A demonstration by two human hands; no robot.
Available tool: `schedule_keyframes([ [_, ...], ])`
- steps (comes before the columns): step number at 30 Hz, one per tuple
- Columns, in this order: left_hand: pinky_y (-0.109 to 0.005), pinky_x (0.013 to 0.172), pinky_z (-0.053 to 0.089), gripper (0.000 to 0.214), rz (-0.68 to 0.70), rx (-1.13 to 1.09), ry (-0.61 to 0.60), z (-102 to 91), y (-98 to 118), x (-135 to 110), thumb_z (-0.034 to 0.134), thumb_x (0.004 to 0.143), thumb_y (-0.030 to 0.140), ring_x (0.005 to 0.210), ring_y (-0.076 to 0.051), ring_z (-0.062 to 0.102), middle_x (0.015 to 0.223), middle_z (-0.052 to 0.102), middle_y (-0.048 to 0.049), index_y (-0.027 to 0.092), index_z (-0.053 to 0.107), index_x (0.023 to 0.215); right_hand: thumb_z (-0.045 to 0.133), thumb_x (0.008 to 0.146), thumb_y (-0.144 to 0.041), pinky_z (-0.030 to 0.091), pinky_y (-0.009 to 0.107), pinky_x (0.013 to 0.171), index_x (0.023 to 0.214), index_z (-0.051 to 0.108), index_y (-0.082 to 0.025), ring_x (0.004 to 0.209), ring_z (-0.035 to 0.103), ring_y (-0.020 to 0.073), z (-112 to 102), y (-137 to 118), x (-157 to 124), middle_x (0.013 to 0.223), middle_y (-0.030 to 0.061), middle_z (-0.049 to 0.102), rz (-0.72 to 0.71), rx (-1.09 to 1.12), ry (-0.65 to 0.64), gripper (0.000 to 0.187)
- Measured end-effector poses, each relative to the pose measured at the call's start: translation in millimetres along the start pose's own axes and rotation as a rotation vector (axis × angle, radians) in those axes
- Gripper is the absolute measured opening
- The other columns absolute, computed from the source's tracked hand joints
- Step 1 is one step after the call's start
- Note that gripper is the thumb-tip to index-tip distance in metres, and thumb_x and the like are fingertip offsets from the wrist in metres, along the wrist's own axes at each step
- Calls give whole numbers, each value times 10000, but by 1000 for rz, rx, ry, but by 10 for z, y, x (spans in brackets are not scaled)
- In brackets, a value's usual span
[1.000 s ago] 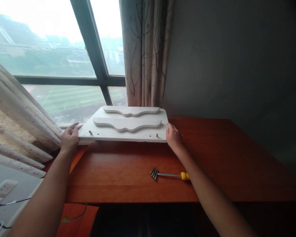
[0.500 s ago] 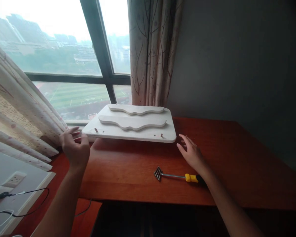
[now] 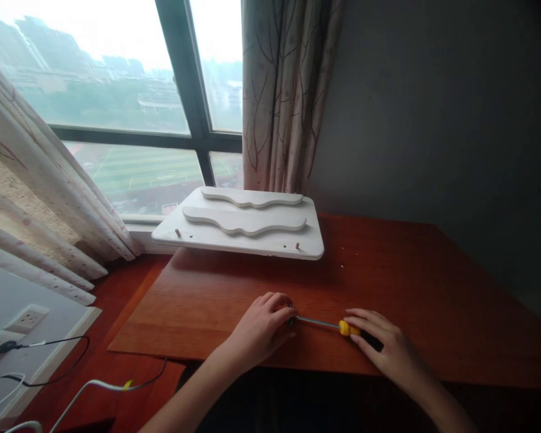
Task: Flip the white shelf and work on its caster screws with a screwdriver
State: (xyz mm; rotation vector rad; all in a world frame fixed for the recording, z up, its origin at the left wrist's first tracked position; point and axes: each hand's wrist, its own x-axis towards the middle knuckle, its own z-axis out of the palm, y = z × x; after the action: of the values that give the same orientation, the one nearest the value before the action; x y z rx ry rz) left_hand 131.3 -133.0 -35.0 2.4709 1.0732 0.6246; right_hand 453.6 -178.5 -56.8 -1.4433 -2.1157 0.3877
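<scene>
Your left hand (image 3: 261, 328) curls over the tip of the screwdriver (image 3: 324, 324), near the front edge of the table (image 3: 433, 288); I cannot tell if it grips. Your right hand (image 3: 385, 352) lies loose, fingers spread, on the handle. Lift this slackly and it may slip and roll off.

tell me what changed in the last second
Both hands let go of the ends of the board and drew back toward the near edge of the table. The left hand now curls at the tip of the screwdriver; the right hand lies on its yellow handle, not clearly gripping. The board, its two wavy pieces and the screwdriver stayed put.
</scene>
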Motion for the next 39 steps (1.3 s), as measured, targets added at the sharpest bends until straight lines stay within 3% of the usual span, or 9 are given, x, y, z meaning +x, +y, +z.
schedule_keyframes([
  [4,-437,955,494,316,-5,42,-43,84,-3,41,737,844,264,1080,-264,596,1192,654,-54,291,660,1149,593,951,-272,581,382,923,1148,748,-336,1040,701,232,-23,9,9,1112,39,750,-18,69,-39,259],
  [11,-415,927,480,216,-32,37,-40,79,-33,22,679,886,238,1061,-253,613,1163,670,-53,279,671,1098,601,946,-274,583,367,896,1123,764,-330,1005,706,229,-58,-32,44,1078,37,758,-17,112,-37,247],
  [39,-397,946,461,267,-48,35,29,105,53,-27,599,929,190,1065,-238,592,1191,640,-67,255,610,1187,618,947,-259,582,344,911,1130,766,-307,1015,706,220,-101,52,-39,1102,46,753,-30,90,-41,240],
])
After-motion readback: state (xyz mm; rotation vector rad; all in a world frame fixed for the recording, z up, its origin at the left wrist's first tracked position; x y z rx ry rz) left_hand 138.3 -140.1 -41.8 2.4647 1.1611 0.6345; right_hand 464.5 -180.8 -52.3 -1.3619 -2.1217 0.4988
